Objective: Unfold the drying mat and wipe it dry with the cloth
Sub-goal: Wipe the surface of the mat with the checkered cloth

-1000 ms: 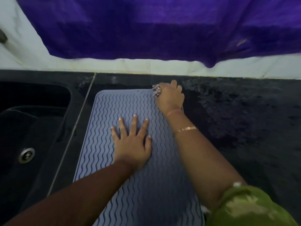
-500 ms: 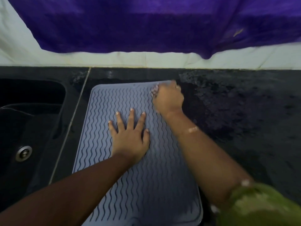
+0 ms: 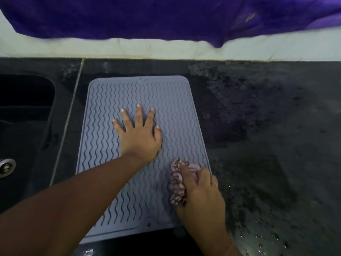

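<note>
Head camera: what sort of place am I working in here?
Most likely a home kitchen counter. A dark sink with a metal drain sits at the left, a ribbed grey drying mat lies flat on the black stone countertop, and a pale tiled wall runs behind.

1. Dim, flat light with a cool cast; no strong shadows.
2. The dark worktop (image 3: 267, 126) swallows detail; small wet glints show at lower right.
3. Wide-angle bending curves the edges.
4. The right hand (image 3: 201, 193) and cloth (image 3: 177, 183) look slightly smeared.
</note>
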